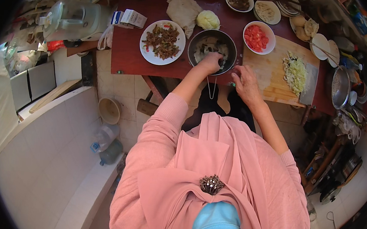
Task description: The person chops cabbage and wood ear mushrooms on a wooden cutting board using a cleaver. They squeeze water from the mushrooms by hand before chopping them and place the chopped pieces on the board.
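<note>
My left hand (211, 63) reaches over the near rim of a dark-lined metal pan (194, 51), fingers down inside it; what they grip is hidden. Pale, wet-looking food with dark pieces (212, 46) lies in the pan, and its wire handle (211, 89) sticks out past the table edge. My right hand (246, 84) is just right of the pan, at the near left corner of a wooden cutting board (262, 74). Its fingers are slightly bent and apart, with nothing visible in them. Finely chopped cabbage (294, 73) is heaped on the board, beside a wide cleaver blade (309, 84).
Left of the pan stands a white plate of cooked meat (162, 42). Behind are half a cabbage (208, 19), a cloth bag (183, 11) and a bowl of chopped tomato (256, 38). Several food bowls (239, 1) line the back; a metal pan (340, 87) sits far right.
</note>
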### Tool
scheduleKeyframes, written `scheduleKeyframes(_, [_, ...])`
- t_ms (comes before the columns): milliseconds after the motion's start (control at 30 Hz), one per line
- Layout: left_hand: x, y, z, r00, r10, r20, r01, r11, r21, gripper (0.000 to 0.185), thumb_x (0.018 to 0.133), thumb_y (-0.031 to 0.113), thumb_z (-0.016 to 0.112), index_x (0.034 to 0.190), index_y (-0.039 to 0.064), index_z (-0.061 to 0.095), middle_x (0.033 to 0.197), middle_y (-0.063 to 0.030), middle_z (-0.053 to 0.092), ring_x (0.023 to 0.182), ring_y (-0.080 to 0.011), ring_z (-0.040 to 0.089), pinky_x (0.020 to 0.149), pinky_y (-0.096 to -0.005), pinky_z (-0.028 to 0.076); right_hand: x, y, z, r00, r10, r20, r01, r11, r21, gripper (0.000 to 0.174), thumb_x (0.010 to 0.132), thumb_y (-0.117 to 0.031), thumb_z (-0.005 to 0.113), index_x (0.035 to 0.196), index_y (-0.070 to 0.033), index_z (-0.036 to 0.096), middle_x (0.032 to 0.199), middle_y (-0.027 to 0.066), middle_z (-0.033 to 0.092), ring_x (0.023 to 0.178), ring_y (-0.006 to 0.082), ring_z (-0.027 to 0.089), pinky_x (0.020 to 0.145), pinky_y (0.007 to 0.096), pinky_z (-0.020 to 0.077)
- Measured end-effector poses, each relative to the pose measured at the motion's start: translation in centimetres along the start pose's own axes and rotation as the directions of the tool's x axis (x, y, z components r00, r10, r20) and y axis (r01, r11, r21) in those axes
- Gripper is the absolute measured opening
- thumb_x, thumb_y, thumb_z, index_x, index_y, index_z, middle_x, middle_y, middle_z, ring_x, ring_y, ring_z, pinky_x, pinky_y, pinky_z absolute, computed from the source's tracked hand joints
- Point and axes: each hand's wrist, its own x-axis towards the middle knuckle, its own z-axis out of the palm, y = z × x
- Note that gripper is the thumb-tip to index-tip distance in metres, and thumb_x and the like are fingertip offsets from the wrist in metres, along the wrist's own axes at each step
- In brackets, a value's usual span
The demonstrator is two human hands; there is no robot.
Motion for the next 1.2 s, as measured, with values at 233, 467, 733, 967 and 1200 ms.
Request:
scheduleKeyframes(233, [-1.6, 1.2, -3.3, 0.934, -0.073, -0.351, -0.088, 0.902, -0.422, 0.041, 0.070, -0.006, 0.045, 0.110, 0.000, 0.056, 0.104, -0.0232, 0.063, 0.095, -0.0404, 0.061, 0.089, -0.0379, 0.046, 1.4, -0.4, -0.1, 0.998, -0.053, -0.026, 0.053, 0.998, 0.014, 0.021, 0.086, -0.011, 0.061, 0.102, 0.001, 0.059, 0.096, 0.0154, 0.057, 0.093, 0.0348, 0.054, 0.081, 0.0436, 0.0419])
scheduleKeyframes(467, [-1.6, 0.4, -5.0, 0.959, -0.149, -0.240, 0.016, 0.877, -0.479, 0.059, 0.084, 0.014, 0.064, 0.139, 0.007, 0.043, 0.146, -0.0210, 0.036, 0.136, -0.0392, 0.032, 0.104, -0.0407, 0.037, 2.4, -0.1, 0.4, 0.999, -0.042, -0.031, 0.042, 0.999, 0.005, 0.020, 0.085, -0.012, 0.062, 0.101, 0.000, 0.060, 0.094, 0.0145, 0.058, 0.092, 0.0340, 0.055, 0.081, 0.0441, 0.0421])
scheduleKeyframes(733, [0.1, 1.9, -1.9, 0.957, -0.257, 0.133, 0.183, 0.893, 0.410, 0.064, 0.080, 0.011, 0.066, 0.139, 0.022, 0.043, 0.155, -0.0158, 0.016, 0.133, -0.0426, 0.034, 0.098, -0.0485, 0.045, 2.4, 0.0, 1.5, 0.997, -0.067, -0.027, 0.068, 0.997, 0.028, 0.020, 0.085, -0.008, 0.062, 0.102, 0.001, 0.060, 0.089, 0.0161, 0.057, 0.082, 0.0333, 0.056, 0.075, 0.0401, 0.0454])
scheduleKeyframes(967, [-0.2, 0.4, -1.0, 0.998, -0.046, 0.038, 0.039, 0.985, 0.169, 0.028, 0.077, 0.002, 0.061, 0.105, 0.000, 0.062, 0.089, -0.0186, 0.066, 0.091, -0.0437, 0.064, 0.084, -0.0473, 0.053, 1.9, 0.4, 1.5, 1.000, -0.021, -0.012, 0.022, 0.998, 0.065, 0.020, 0.083, -0.011, 0.064, 0.100, -0.001, 0.061, 0.093, 0.0149, 0.059, 0.092, 0.0349, 0.056, 0.079, 0.0434, 0.0430])
scheduleKeyframes(1200, [-1.8, 2.8, -4.7, 0.909, -0.413, 0.044, 0.383, 0.791, -0.477, 0.046, 0.083, 0.001, 0.049, 0.128, -0.003, 0.050, 0.112, -0.0300, 0.060, 0.107, -0.0417, 0.059, 0.096, -0.0443, 0.047, 2.6, -0.1, 0.9, 1.000, -0.026, -0.006, 0.026, 0.998, 0.051, 0.019, 0.083, -0.009, 0.062, 0.100, 0.000, 0.060, 0.095, 0.0167, 0.058, 0.093, 0.0363, 0.055, 0.080, 0.0444, 0.0433])
